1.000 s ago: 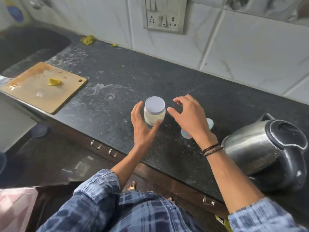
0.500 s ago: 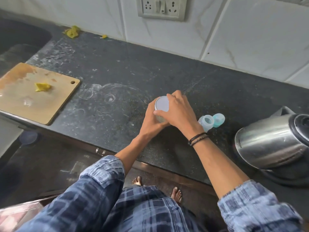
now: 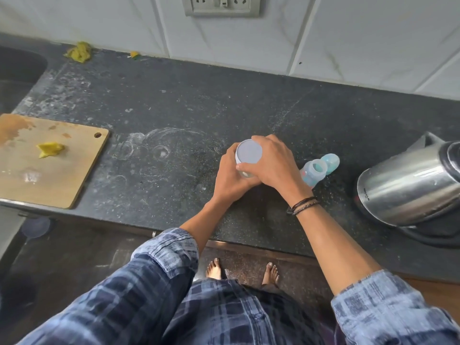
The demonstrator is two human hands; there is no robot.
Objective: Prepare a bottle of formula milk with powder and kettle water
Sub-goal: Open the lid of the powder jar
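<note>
— What is nearest to us?
— Our left hand (image 3: 230, 181) is curled round the side of the powder jar (image 3: 243, 173), which stands on the dark counter (image 3: 174, 108). Our right hand (image 3: 272, 168) grips its grey lid (image 3: 249, 152) from above.
— And further out?
— Just right of our wrist we see the open baby bottle (image 3: 313, 173), with its blue cap (image 3: 331, 161) just beside it, and then the steel kettle (image 3: 408, 181). Farthest off we see a wall socket (image 3: 221, 6).

jar (image 3: 249, 153) body mostly covered, kettle (image 3: 408, 185) cropped right
</note>
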